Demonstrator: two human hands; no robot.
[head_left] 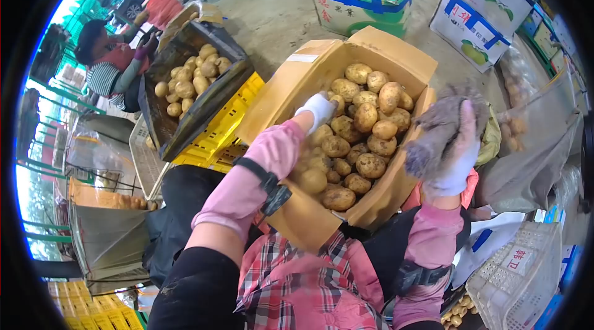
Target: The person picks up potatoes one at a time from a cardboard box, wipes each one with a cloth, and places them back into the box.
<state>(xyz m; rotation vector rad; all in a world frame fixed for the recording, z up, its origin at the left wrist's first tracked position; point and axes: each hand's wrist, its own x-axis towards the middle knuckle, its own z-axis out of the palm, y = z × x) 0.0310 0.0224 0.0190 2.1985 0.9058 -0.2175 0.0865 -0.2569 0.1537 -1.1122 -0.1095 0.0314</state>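
Observation:
An open cardboard box (272, 91) full of soil-marked potatoes (365, 117) stands in front of me. My left hand (317, 110), in a white glove, reaches over the box's left wall, its fingers curled against a potato (337, 104) that they partly hide. Some potatoes near the box's left side are smeared by motion. Just outside the right wall, my right hand (456, 160) is raised, also in a white glove. It grips a fuzzy grey cloth (438, 129) between thumb and fingers; the cloth covers most of those fingers.
At left, a dark bin (204, 33) of potatoes tilts over a yellow crate (238, 113), with another person (114, 67) beside it. Fruit cartons (362, 5) stand behind; stacked pear boxes (473, 26) are at back right. A white crate (516, 274) sits lower right.

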